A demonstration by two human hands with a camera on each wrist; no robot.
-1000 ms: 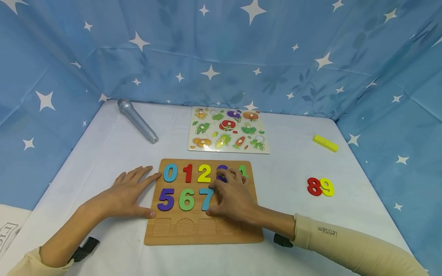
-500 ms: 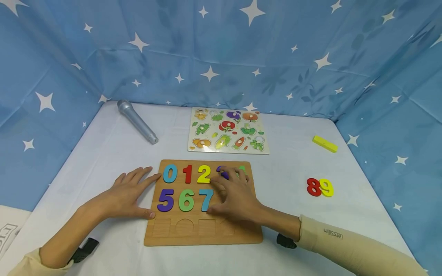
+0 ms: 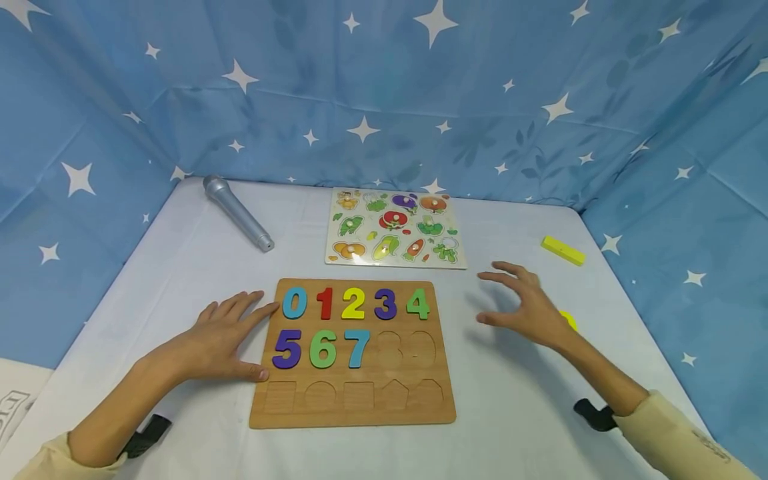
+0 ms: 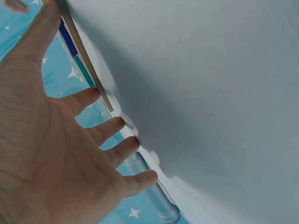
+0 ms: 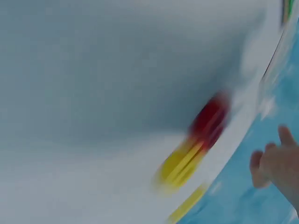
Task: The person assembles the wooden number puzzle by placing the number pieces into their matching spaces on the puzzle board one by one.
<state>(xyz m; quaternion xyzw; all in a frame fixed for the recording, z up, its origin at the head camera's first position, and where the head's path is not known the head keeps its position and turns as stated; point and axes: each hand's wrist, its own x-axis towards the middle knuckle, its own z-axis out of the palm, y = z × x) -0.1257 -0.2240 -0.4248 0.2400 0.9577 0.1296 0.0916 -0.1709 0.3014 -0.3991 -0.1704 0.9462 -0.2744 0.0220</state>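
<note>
A wooden number board (image 3: 300,420) lies on the table, with coloured numbers 0 to 7 set in its upper two rows. The blue 7 (image 3: 357,348) sits just left of two bare recesses. My left hand (image 3: 219,340) rests along the board's left edge, its thumb and index finger touching it, fingers spread. Over the table to the board's right hovers my right hand (image 3: 528,307), fingers parted and holding nothing. Behind it, the yellow 9 (image 3: 568,320) is mostly covered; the red 8 (image 5: 210,119) shows blurred beside it in the right wrist view.
A vegetable knob puzzle (image 3: 396,228) lies behind the board. To the back left is a grey toy microphone (image 3: 239,213). A yellow bar-shaped block (image 3: 563,251) lies at the back right. Starred blue cloth (image 3: 360,87) walls the table's back and sides.
My right hand has left the board beside the 7 and swung right, now covering the red 8 in the head view. My left hand has stayed at the board's edge.
</note>
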